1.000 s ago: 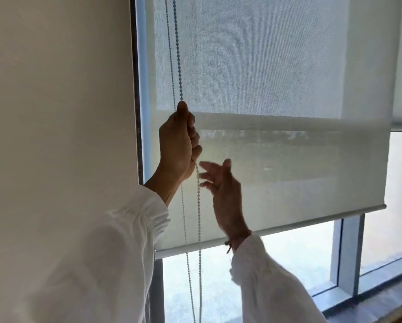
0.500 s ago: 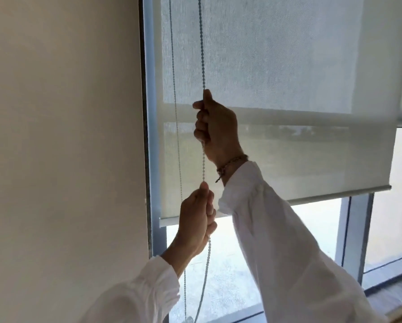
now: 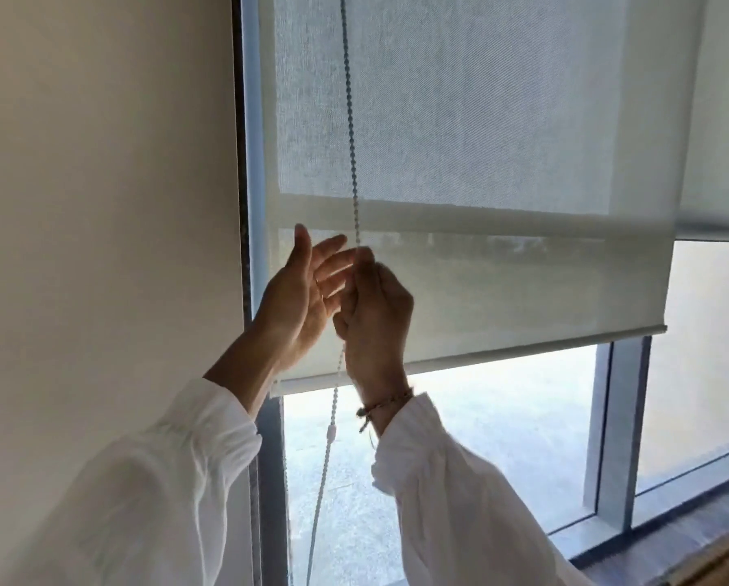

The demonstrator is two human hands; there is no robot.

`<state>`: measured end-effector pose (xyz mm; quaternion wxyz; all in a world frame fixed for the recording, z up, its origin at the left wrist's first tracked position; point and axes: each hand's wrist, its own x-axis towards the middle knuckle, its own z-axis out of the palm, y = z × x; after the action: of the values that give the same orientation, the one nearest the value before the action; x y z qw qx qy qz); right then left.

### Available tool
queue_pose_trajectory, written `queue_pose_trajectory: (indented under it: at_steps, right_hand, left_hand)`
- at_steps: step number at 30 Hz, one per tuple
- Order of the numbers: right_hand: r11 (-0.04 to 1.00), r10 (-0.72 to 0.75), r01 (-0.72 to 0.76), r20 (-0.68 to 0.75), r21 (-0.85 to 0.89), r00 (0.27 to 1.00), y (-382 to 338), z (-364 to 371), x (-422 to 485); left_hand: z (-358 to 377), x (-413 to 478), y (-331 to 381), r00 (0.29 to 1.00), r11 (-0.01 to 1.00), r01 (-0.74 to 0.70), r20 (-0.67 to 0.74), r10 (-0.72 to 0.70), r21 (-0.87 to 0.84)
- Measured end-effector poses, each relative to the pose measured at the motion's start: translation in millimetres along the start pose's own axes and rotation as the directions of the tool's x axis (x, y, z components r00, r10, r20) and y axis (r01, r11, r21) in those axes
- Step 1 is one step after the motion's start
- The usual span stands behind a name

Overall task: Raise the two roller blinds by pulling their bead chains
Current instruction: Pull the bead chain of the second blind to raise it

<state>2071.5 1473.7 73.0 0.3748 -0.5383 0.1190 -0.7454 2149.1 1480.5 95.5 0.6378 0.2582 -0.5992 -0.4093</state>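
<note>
A pale, see-through roller blind (image 3: pixel 502 141) covers the upper window, and its bottom bar (image 3: pixel 523 351) hangs about halfway down the glass. The bead chain (image 3: pixel 351 154) drops in front of the blind's left part. My right hand (image 3: pixel 377 319) is closed around the chain just above the bar. Just left of it, my left hand (image 3: pixel 301 298) is raised with its fingers spread and its fingertips next to the chain, holding nothing. A second blind (image 3: pixel 718 120) hangs at the far right, its bottom edge higher up.
A plain beige wall (image 3: pixel 100 205) fills the left side. The grey window frame (image 3: pixel 251 162) runs down beside the blind, with a mullion (image 3: pixel 620 433) at the right. A sill and wooden floor edge (image 3: pixel 692 547) show at the lower right.
My right hand has drawn the chain down from higher up. My left hand has let go of the chain below and risen, now open. The blind's bottom bar sits a little higher against the window.
</note>
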Motion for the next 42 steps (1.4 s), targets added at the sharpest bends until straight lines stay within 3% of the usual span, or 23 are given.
queue_pose_trajectory:
  at_steps: [4, 7, 9, 12, 16, 19, 22, 26, 30, 33, 36, 42]
  right_hand:
    - [0.998, 0.008, -0.009, -0.025, -0.065, 1.0, 20.9, -15.9, -25.0]
    - [0.991, -0.019, 0.015, -0.027, -0.134, 0.999, 26.3, -23.1, -35.0]
    - [0.983, -0.048, 0.047, 0.004, -0.175, 0.999, 27.1, -23.4, -38.4]
    - [0.982, -0.027, 0.036, 0.051, -0.185, 0.998, 24.2, -26.6, -33.7]
    - [0.986, -0.015, 0.025, 0.061, -0.164, 0.998, 16.5, -38.5, -15.1]
    - [0.989, 0.087, -0.087, -0.001, -0.119, 0.996, 7.4, -42.7, 3.0]
    - [0.977, 0.199, -0.199, 0.01, 0.078, 0.98, -5.7, -43.4, 21.4]
    - [0.944, 0.236, -0.257, 0.122, 0.207, 0.964, -29.5, -33.9, 39.2]
    - [0.936, 0.24, -0.294, 0.258, 0.194, 0.936, -51.4, -12.6, 53.7]
    - [0.979, 0.185, -0.197, 0.172, 0.056, 0.968, -59.5, 9.0, 59.2]
    - [0.98, -0.076, 0.075, 0.003, -0.185, 0.997, -54.6, 27.4, 57.5]
    - [0.842, -0.449, 0.419, -0.01, -0.34, 0.893, -54.6, 15.0, 39.6]
  left_hand:
    - [12.9, 13.3, 33.8, 0.995, 0.99, -0.091, 0.039, 0.095, -0.105]
    - [25.0, 19.5, 49.0, 0.996, 0.976, -0.084, 0.026, 0.091, -0.199]
    - [35.9, 22.3, 51.5, 0.994, 0.974, -0.095, -0.08, 0.08, -0.206]
    - [50.9, 23.9, 49.1, 0.949, 0.95, -0.242, -0.252, 0.19, -0.195]
    - [58.6, 20.5, 48.0, 0.918, 0.904, -0.35, -0.281, 0.279, -0.246]
    - [61.3, 10.7, 36.3, 0.937, 0.901, -0.328, -0.219, 0.272, -0.285]
    - [55.3, -6.8, 2.3, 0.95, 0.923, -0.287, -0.2, 0.24, -0.256]
    - [46.0, -33.4, -43.5, 0.966, 0.955, -0.179, -0.227, 0.125, -0.237]
    - [39.1, -40.9, -63.8, 0.961, 0.976, -0.121, -0.267, 0.07, -0.182]
    - [40.4, -40.2, -62.9, 0.966, 0.981, -0.124, -0.246, 0.084, -0.152]
    - [43.3, -39.9, -63.1, 0.957, 0.978, -0.126, -0.28, 0.076, -0.165]
    - [24.5, -23.3, -38.3, 0.979, 0.977, 0.0, -0.197, -0.043, -0.211]
